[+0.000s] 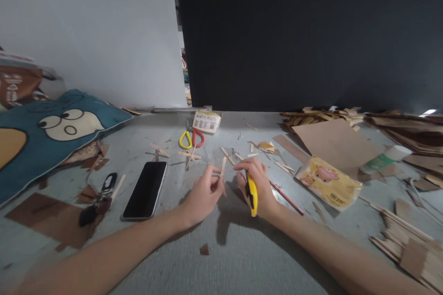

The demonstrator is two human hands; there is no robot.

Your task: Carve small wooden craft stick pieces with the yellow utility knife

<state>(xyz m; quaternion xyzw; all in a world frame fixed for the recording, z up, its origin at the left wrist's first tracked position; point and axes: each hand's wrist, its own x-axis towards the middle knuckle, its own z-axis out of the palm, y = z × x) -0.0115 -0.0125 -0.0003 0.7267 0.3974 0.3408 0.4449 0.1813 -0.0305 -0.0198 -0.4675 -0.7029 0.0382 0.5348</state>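
Between the thumb and fingers of my left hand [206, 193] stands a short flat wooden stick [223, 166], its upper end poking out above the fingertips. My right hand [259, 189], close beside it, is wrapped around a yellow and black utility knife [253, 196]; its blade end is hidden by my fingers. Small cut sticks [227, 156] lie just beyond both hands. A star-like cluster of crossed sticks [189, 156] rests to the left of them. Beside my right wrist lies a red pencil [287, 198].
A phone [145, 190] and keys [95, 207] lie on the left, near a blue cushion [69, 133]. Scissors [191, 139] and a white packet [206, 121] sit at the back. To the right are a yellow packet [328, 182], a glue bottle [386, 159] and cardboard [335, 143].
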